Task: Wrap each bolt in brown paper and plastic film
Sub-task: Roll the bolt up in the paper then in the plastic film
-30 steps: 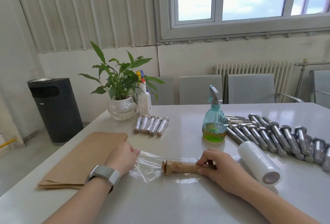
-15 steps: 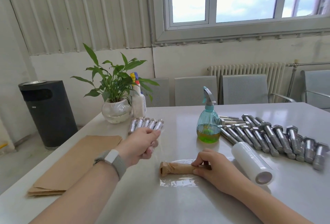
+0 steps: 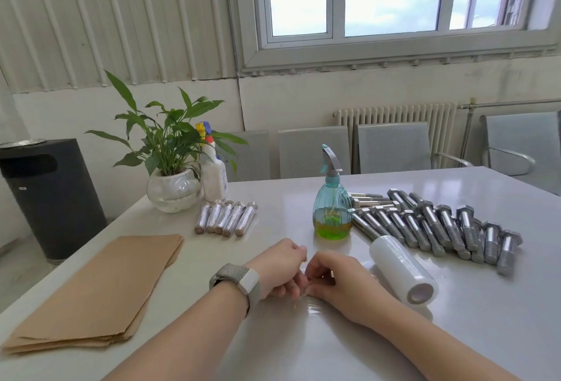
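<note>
On the white table (image 3: 303, 350) lie a stack of brown paper (image 3: 100, 289), bare bolts (image 3: 440, 225), a film roll (image 3: 402, 271) and five wrapped bolts (image 3: 226, 218). The left hand (image 3: 279, 268) and right hand (image 3: 337, 283) meet, fingers curled over clear film (image 3: 309, 307) — the bolt apparently hidden beneath.

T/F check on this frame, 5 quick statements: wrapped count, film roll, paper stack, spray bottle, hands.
1. Five wrapped bolts lie in a row near the plant pot. True.
2. The film roll stands upright. False: it lies on its side.
3. The brown paper stack is to the left of the left hand. True.
4. The spray bottle is empty. False: green-yellow liquid fills its bottom.
5. The right hand rests on the bare bolts. False: both hands meet over the film.
</note>
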